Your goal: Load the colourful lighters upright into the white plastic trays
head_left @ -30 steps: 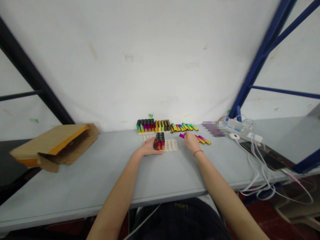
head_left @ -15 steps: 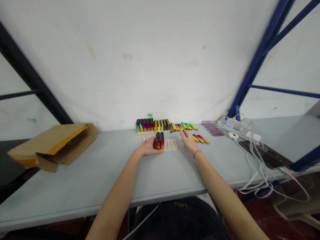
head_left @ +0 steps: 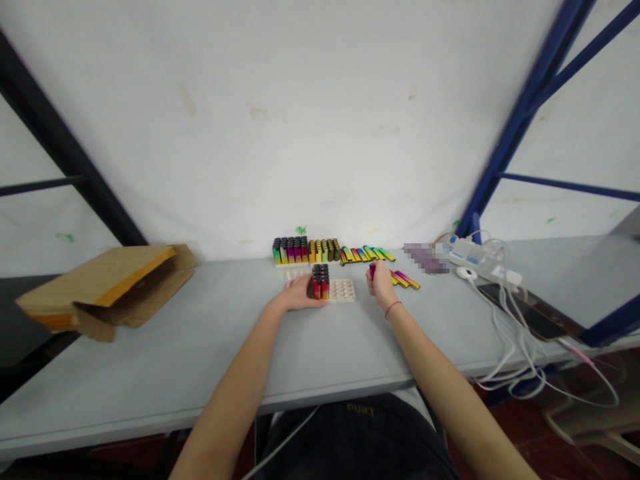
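Observation:
My left hand (head_left: 299,293) rests on the grey table against the left side of a small white tray (head_left: 343,291), fingers curled round its edge. Several black-topped lighters (head_left: 321,281) stand in the tray's left part; its right holes are bare. My right hand (head_left: 379,285) is closed on a magenta lighter (head_left: 372,270), held upright just right of the tray. More coloured lighters lie loose (head_left: 403,279) to the right of that hand.
A full row of standing lighters (head_left: 306,251) and a fan of lying ones (head_left: 367,254) sit by the wall. An open cardboard box (head_left: 107,287) lies at the left. A power strip (head_left: 479,257), cables (head_left: 515,333) and a phone (head_left: 530,312) occupy the right.
My right hand picked a magenta lighter off the loose pile, drew it left toward the tray and turned it upright. My left hand stayed at the tray.

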A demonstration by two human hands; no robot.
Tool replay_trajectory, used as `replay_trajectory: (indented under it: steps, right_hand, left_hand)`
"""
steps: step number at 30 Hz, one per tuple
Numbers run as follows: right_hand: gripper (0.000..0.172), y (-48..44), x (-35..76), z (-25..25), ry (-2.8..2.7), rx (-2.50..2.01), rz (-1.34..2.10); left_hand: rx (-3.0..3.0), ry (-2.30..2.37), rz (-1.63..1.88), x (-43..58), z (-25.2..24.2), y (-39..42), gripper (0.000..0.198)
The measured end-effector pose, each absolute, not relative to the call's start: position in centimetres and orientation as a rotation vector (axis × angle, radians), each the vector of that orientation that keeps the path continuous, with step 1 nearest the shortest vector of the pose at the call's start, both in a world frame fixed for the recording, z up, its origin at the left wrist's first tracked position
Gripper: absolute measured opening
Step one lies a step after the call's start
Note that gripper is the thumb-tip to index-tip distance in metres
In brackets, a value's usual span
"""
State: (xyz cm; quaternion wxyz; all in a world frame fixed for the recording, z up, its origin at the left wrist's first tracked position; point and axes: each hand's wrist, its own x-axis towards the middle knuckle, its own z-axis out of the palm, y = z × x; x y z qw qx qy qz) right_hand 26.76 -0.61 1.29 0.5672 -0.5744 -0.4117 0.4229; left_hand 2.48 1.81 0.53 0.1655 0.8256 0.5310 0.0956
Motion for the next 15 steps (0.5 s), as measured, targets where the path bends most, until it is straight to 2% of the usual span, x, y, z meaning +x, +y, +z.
replay_trajectory:
  steps: [7, 15]
  right_hand:
    - [0.041, -1.13, 26.26, 2.02, -0.773, -1.321, 1.127]
    - [0.05, -1.01, 25.91, 1.25, -0.825, -1.357, 1.069]
  left_hand:
    - [2.353, 1.51, 0.283, 2.55, 0.7, 1.63, 0.091]
    - [2.366, 1.509, 0.294, 2.35, 0.17, 1.96, 0.09]
